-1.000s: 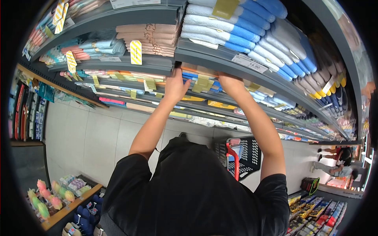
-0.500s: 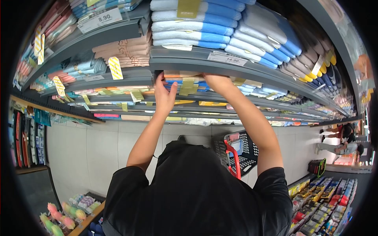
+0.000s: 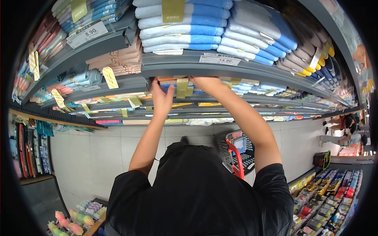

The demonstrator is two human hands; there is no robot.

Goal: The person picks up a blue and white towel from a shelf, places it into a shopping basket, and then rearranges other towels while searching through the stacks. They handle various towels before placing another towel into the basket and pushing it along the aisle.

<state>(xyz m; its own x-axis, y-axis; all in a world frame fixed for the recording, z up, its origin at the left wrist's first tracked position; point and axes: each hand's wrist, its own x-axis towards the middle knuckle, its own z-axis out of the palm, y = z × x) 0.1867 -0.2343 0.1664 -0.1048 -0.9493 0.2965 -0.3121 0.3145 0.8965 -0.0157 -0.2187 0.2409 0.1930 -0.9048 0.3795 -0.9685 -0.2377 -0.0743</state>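
Note:
A stack of folded towels (image 3: 167,83), orange and blue, lies on the shelf below the white-and-blue towels, an olive paper band (image 3: 182,89) round its front. At the stack's left end is my left hand (image 3: 161,97), fingers along the side and thumb across the front, closed on it. My right hand (image 3: 206,84) reaches in at the right end, under the upper shelf's edge. Its fingertips are hidden there, so their grip does not show.
White-and-blue folded towels (image 3: 167,31) fill the shelf above, over a 14.90 price label (image 3: 219,59). A black shopping basket with a red handle (image 3: 237,159) stands on the floor by my right arm. Two people (image 3: 346,133) are far right.
The view has shifted a little, and the upper shelf appears lower and further left. Both hands remain at the ends of the towel stack.

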